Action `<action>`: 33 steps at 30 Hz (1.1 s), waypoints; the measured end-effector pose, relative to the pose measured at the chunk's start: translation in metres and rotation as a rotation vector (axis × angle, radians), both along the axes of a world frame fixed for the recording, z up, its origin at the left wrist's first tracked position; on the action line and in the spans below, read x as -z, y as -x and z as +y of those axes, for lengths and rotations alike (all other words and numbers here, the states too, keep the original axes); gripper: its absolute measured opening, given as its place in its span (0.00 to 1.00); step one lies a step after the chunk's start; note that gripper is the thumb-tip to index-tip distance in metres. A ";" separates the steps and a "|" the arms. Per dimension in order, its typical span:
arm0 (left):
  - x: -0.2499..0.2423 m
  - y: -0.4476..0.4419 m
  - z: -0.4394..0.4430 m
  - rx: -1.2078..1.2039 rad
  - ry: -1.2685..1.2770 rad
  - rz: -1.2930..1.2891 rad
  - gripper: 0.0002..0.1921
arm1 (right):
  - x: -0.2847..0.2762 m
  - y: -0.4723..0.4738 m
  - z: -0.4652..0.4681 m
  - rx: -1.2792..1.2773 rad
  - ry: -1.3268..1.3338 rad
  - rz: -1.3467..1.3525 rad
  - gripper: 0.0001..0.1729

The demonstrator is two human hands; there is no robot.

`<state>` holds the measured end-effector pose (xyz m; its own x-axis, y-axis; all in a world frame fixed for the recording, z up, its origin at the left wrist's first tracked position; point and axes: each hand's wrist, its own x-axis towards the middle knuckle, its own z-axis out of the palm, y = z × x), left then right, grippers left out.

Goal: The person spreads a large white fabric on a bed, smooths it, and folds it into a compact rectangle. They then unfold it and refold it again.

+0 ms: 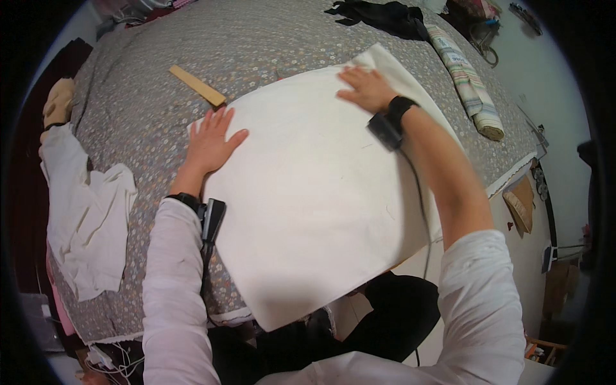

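A large piece of white cloth (308, 192) lies over the floral bedspread (144, 91), its near corner hanging past the bed's edge. My left hand (211, 139) rests flat at the cloth's left edge, fingers and thumb spread. Up at the far right part of the cloth, my right hand (365, 86) lies palm down, slightly blurred, with its fingers apart. Beside it the cloth's far right corner looks folded or rumpled. A flat wooden strip (197, 86) lies just beyond my left fingertips. Neither hand grips anything.
On the right lies a striped fabric roll (467, 82), with a black garment (385, 17) behind it. A white garment (91, 226) is spread at the left, near a beige object (58, 101). White cables (118, 361) hang at the lower left. A cable (418, 192) runs from my right wrist device.
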<state>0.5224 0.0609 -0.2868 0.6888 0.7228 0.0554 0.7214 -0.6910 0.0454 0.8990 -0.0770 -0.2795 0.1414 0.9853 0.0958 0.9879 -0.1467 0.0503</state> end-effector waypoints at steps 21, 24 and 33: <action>0.019 0.012 0.026 -0.027 0.026 -0.077 0.46 | -0.014 0.124 -0.206 -0.312 0.094 0.094 0.56; 0.015 0.011 0.024 -0.035 0.034 -0.071 0.45 | -0.013 0.155 -0.245 -0.487 0.194 0.179 0.53; 0.002 0.028 -0.036 0.022 0.001 0.002 0.42 | 0.018 0.156 -0.322 -0.217 0.026 0.236 0.54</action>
